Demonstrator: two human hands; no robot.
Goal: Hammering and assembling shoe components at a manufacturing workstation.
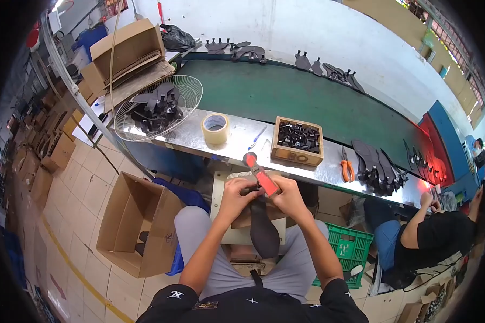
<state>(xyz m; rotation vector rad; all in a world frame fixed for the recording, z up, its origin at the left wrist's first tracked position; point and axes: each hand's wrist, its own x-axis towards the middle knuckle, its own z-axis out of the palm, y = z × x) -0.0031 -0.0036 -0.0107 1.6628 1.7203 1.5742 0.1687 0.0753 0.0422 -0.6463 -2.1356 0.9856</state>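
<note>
A dark shoe sole (264, 232) points toward me over my lap, its wide rounded end nearest my body. My left hand (237, 198) pinches its far end from the left. From the other side, my right hand (286, 195) closes around that same end, fingers bent. Just above and between the hands stands a red and dark metal machine head (261, 175), which covers part of the sole's tip. What lies between the fingertips is hidden. Beyond the hands sits a wooden box (298, 156) filled with small black parts.
A steel ledge (242, 132) fronts a green conveyor belt (328, 99). On it are a wire basket (191, 110) of soles, a tape roll (215, 129), orange-handled pliers (347, 167) and stacked soles (371, 161). A cardboard box (161, 242) and green crate (344, 247) flank me. A co-worker (434, 231) sits right.
</note>
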